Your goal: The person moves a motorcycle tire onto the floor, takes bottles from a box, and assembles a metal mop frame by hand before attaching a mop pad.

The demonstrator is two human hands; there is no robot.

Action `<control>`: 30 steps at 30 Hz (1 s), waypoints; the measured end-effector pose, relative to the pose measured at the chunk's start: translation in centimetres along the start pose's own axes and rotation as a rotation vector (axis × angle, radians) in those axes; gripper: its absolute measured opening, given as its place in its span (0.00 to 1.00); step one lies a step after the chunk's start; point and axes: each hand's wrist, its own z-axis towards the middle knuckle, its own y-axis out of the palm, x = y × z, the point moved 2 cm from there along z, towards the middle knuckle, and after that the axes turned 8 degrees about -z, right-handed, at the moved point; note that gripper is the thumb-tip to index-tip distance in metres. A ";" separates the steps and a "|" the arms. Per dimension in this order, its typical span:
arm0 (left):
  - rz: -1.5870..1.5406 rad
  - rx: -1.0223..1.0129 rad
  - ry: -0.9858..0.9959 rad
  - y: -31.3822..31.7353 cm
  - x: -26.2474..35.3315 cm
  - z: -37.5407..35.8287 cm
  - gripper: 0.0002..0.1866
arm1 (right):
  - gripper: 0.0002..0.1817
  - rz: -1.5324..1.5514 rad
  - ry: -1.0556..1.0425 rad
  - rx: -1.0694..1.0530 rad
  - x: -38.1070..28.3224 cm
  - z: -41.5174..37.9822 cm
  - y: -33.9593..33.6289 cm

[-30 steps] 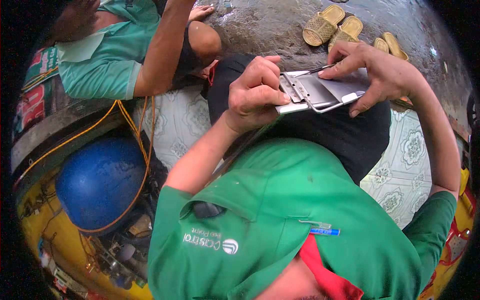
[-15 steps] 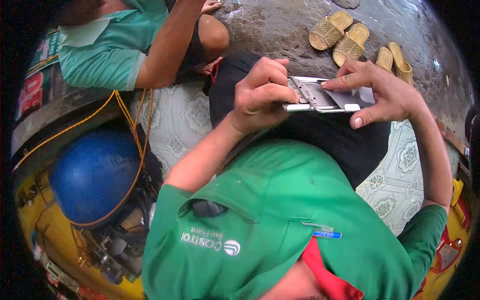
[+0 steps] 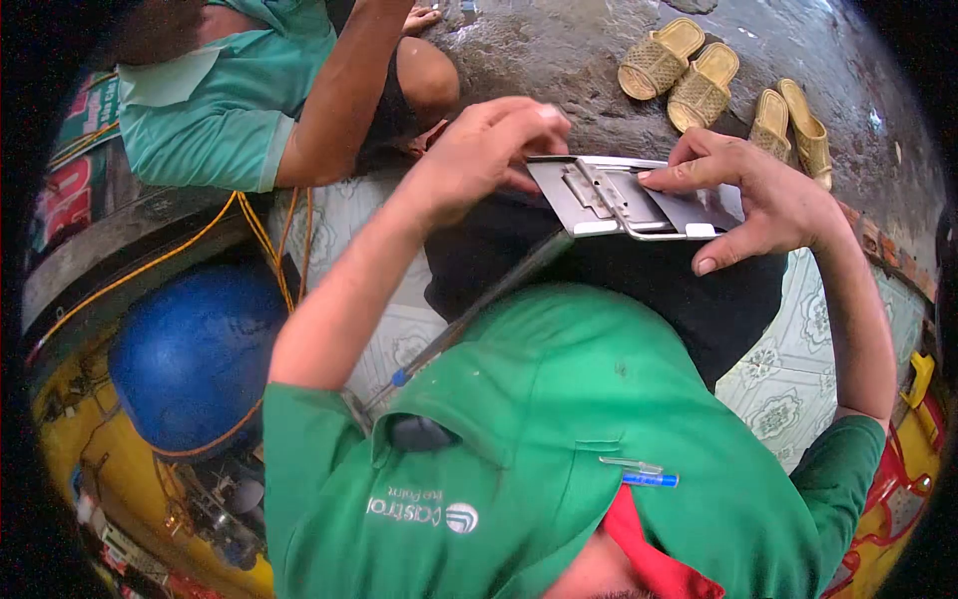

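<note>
Silver metal is what your fingers are working on: your right hand (image 3: 768,200) is gripping the flat metal plate (image 3: 624,200) from its right end, thumb underneath and fingers curled over the top, with the index fingertip (image 3: 649,176) pressing near the small hinged fitting (image 3: 589,188) mounted on the plate's face. Your left hand (image 3: 489,150) is hovering at the plate's left edge with its fingers loosely bent and not closed on anything; whether they are touching the edge you cannot tell from this view. You are holding the plate tilted above your dark-trousered knee (image 3: 639,290), in front of your green shirt (image 3: 559,439). A long thin tool with a blue tip (image 3: 469,319) is lying along your left forearm, running from under the plate toward your shoulder. A blue pen (image 3: 644,477) is clipped on your shirt pocket. Farther out, woven sandals (image 3: 718,85) are sitting on the wet concrete floor (image 3: 569,60), a blue helmet (image 3: 195,354) is lying to your left among orange cables (image 3: 259,235), and another person in a teal shirt (image 3: 215,110) is crouching nearby.
</note>
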 end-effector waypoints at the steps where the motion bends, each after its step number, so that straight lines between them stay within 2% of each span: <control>1: -0.075 -0.104 -0.143 -0.2 -0.4 0.5 0.29 | 0.49 0.009 0.002 -0.002 -0.1 0.0 0.0; 3: -0.225 -0.316 -0.432 -0.1 -1.1 1.3 0.25 | 0.49 0.019 0.007 0.000 -0.2 0.0 -0.1; 8: -0.150 -0.363 -0.358 1.2 -1.3 1.9 0.22 | 0.48 -0.052 -0.018 0.018 -0.3 -0.1 -0.2; 12: -0.314 -0.406 -0.395 0.9 -1.5 1.7 0.23 | 0.46 -0.022 -0.007 -0.007 -0.3 0.3 -0.3; 16: -0.477 -0.324 -0.408 1.3 -1.7 1.2 0.19 | 0.45 0.013 0.004 -0.043 0.2 0.6 -0.6; 19: -0.531 -0.343 -0.373 1.4 -2.2 1.1 0.28 | 0.46 0.030 0.020 -0.073 0.5 0.8 -0.7; 23: -0.549 -0.335 -0.377 1.6 -1.8 0.7 0.29 | 0.44 -0.003 0.016 -0.077 0.4 0.7 -0.9; 27: -0.574 -0.296 -0.380 1.7 -2.0 0.5 0.29 | 0.41 -0.041 -0.030 -0.020 -0.3 0.7 -0.4; 30: -0.586 -0.295 -0.379 1.4 -2.1 0.5 0.29 | 0.36 -0.093 -0.207 0.279 0.4 0.3 0.9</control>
